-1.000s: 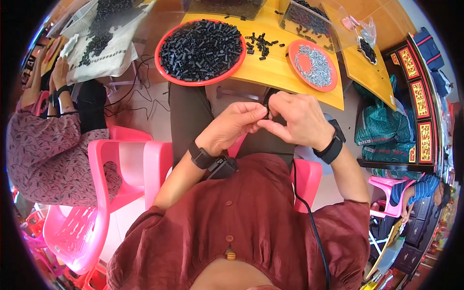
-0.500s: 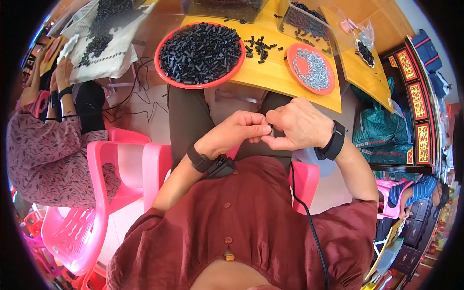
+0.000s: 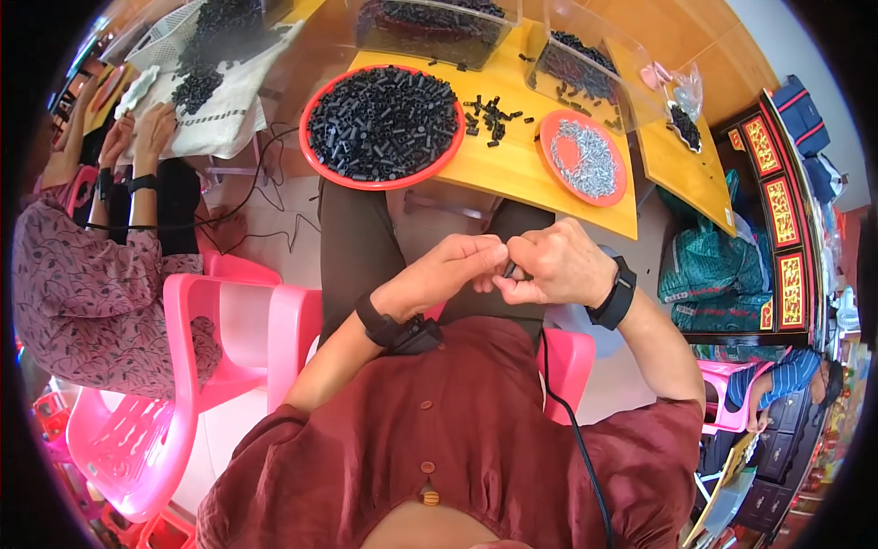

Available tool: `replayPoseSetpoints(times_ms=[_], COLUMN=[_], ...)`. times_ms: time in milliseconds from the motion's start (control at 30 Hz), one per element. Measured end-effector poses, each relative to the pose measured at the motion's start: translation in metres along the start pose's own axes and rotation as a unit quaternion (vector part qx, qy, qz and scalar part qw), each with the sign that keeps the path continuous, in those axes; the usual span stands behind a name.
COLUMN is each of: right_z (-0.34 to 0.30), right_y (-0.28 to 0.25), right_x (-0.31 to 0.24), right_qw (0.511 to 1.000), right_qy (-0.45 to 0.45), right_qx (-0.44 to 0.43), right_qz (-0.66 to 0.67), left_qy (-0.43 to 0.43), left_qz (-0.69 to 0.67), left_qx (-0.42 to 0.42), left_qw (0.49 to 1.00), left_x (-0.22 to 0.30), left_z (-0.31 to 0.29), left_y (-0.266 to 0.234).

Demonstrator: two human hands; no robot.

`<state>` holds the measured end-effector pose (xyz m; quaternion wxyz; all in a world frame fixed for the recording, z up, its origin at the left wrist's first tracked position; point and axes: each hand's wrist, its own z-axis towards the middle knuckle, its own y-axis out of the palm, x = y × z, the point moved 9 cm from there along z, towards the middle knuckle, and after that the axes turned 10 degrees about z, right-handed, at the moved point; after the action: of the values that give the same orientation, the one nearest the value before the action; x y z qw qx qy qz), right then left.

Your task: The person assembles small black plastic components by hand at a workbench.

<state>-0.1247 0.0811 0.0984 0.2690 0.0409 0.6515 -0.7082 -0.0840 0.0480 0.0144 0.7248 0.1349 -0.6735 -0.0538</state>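
Observation:
My left hand (image 3: 450, 271) and my right hand (image 3: 560, 262) meet above my lap, fingertips touching. Both are closed, thumbs pressed toward the bent fingers. A small black cylindrical piece (image 3: 509, 269) shows between them, mostly hidden by the fingers. Beyond my hands, on the table, stands a round red tray (image 3: 307, 154) heaped with short black cylindrical pieces (image 3: 384, 123). Right of it, several loose black pieces (image 3: 494, 117) lie on the yellow tabletop. A smaller red plate (image 3: 564, 145) holds many small silvery metal parts (image 3: 597, 163).
Clear plastic bins (image 3: 439, 37) of black pieces stand at the back of the yellow table (image 3: 512, 178). A pink chair (image 3: 183, 366) stands to my left, where another person (image 3: 91, 284) works at a cloth-covered table. Green sacks (image 3: 718, 265) sit at the right. A black cable (image 3: 581, 430) hangs over my shirt.
The view has tilted slightly, so the table and my hands appear lower. More of the black piece shows between my fingers. The neighbouring person's hands have shifted.

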Motion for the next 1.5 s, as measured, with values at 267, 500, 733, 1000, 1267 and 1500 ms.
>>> replayPoseSetpoints(times_ms=[267,500,733,1000,1267,1500], right_z=[0.002,0.010,0.015,0.052,0.051,0.045], right_y=[0.008,-0.025,-0.173,-0.021,0.003,-0.014], right_x=[0.001,0.046,0.158,0.204,0.221,0.190], right_qw=[0.997,0.988,0.889,0.947,0.942,0.936], right_qy=[-0.012,0.142,0.254,0.258,0.264,0.235], right_qx=[-0.002,0.020,0.382,0.186,0.205,0.259], right_qz=[-0.079,0.050,-0.001,0.042,0.026,0.031], left_qy=[0.005,-0.047,-0.055,-0.061,-0.057,-0.079], left_qz=[0.017,-0.022,-0.022,-0.034,-0.056,-0.060], left_qx=[0.049,0.107,0.123,0.139,0.162,0.193], left_qw=[0.999,0.993,0.991,0.988,0.984,0.976], left_x=[0.000,-0.017,-0.016,-0.021,-0.024,-0.035], left_z=[-0.002,-0.003,-0.002,-0.003,-0.004,-0.006], left_y=[-0.005,-0.020,-0.029,-0.039,-0.046,-0.057])
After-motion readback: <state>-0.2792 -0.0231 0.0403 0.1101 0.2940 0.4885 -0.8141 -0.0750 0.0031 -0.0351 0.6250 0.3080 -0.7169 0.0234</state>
